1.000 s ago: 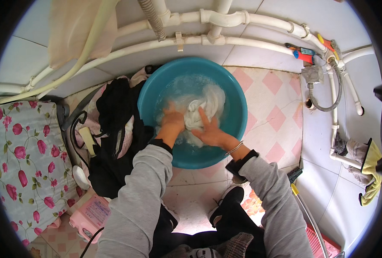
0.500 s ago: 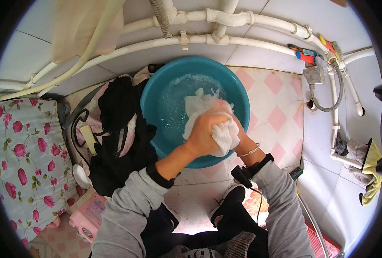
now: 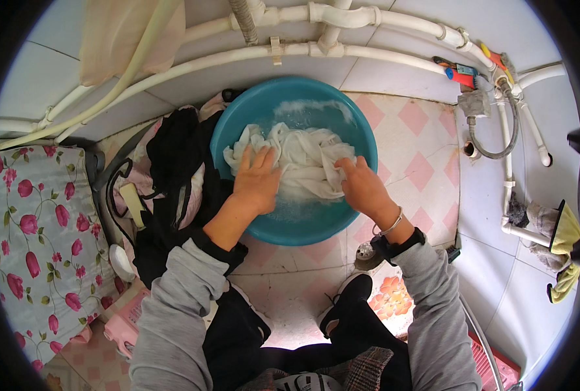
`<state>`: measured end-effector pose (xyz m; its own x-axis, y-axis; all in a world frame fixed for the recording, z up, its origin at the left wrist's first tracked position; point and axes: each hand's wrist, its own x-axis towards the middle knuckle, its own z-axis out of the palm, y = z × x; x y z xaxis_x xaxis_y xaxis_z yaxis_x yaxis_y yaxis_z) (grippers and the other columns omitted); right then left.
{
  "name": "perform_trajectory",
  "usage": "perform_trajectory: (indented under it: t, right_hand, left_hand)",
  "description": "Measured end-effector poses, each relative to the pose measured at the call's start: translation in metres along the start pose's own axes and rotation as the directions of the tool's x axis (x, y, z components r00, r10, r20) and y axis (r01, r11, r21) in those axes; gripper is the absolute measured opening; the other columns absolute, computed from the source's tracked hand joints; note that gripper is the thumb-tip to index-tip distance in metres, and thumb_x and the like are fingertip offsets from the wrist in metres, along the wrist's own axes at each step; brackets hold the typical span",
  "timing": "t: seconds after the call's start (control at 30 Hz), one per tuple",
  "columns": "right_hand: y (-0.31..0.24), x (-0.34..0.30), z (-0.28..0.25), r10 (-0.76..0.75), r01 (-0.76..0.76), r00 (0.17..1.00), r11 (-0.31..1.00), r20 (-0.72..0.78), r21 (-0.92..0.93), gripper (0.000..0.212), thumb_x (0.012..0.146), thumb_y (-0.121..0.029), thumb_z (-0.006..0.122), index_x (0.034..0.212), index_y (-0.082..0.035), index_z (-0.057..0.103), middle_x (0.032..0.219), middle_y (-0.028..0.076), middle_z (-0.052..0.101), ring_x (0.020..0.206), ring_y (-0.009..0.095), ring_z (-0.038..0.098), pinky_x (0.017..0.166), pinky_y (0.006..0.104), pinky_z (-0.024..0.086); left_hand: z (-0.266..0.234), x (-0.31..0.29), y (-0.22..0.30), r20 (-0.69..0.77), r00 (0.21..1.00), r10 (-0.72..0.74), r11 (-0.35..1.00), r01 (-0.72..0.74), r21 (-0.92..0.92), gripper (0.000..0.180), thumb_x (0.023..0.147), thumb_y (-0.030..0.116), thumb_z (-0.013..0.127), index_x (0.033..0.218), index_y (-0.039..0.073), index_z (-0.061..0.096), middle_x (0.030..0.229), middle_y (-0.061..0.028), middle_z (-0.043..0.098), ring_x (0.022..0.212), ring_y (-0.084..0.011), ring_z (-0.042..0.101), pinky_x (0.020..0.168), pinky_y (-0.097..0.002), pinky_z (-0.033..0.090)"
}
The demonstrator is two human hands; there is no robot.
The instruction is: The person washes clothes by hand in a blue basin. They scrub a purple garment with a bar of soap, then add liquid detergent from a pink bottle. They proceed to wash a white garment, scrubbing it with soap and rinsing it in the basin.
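Two hands pressed wet white laundry in a teal basin on the tiled floor.

We had our left hand (image 3: 258, 179) laid flat, fingers spread, on the left part of the white cloth (image 3: 299, 163), pressing rather than clenching, while our right hand (image 3: 363, 186) gripped a fold at the cloth's right edge. The cloth sat bunched in soapy water inside the teal basin (image 3: 234, 124), which stood near the far wall below white pipes (image 3: 342, 16). A pile of dark clothes (image 3: 172, 163) lay touching the basin's left side, with a flowered cushion (image 3: 29, 228) further left.
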<state>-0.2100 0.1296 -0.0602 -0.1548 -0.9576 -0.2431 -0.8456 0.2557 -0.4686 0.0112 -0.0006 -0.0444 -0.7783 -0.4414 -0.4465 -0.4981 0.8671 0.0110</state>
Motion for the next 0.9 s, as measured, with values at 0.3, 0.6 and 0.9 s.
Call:
perform_trajectory:
  t: [0.3, 0.6, 0.9]
  right_hand:
    - [-0.065, 0.006, -0.114, 0.086, 0.148, 0.923, 0.82, -0.375, 0.552, 0.026, 0.099, -0.026, 0.051, 0.101, -0.003, 0.061, 0.082, 0.008, 0.065, 0.073, 0.019, 0.059, 0.067, 0.0329, 0.047]
    - [-0.07, -0.012, -0.213, 0.2, 0.131, 0.819, 0.848, -0.538, 0.513, 0.041, 0.101, -0.037, 0.048, 0.094, -0.001, 0.065, 0.063, -0.001, 0.056, 0.053, 0.007, 0.051, 0.051, 0.0254, 0.042]
    - [-0.051, 0.006, -0.243, -0.131, 0.11, 0.531, 0.99, -0.837, -0.086, 0.045, 0.1, -0.041, 0.049, 0.083, -0.001, 0.059, 0.062, 0.008, 0.056, 0.056, 0.013, 0.052, 0.057, 0.0268, 0.045]
  left_hand:
    - [0.007, 0.014, 0.014, -0.079, 0.997, -0.016, 0.783, -0.037, -0.621, 0.049, 0.086, 0.027, 0.064, 0.13, 0.01, 0.055, 0.123, -0.0128, 0.057, 0.11, -0.0341, 0.053, 0.092, -0.0416, 0.045]
    - [-0.091, -0.052, -0.074, -0.423, 0.873, -0.242, 0.273, -0.357, -0.893, 0.026, 0.092, 0.015, 0.056, 0.112, 0.0, 0.064, 0.111, -0.0076, 0.064, 0.103, -0.0165, 0.058, 0.093, -0.0306, 0.043]
    - [-0.205, -0.119, -0.108, -0.692, 0.692, -0.205, 0.622, -0.454, -0.638, 0.017, 0.091, 0.013, 0.058, 0.1, 0.0, 0.063, 0.092, -0.0021, 0.058, 0.085, -0.0107, 0.05, 0.076, -0.0243, 0.037]
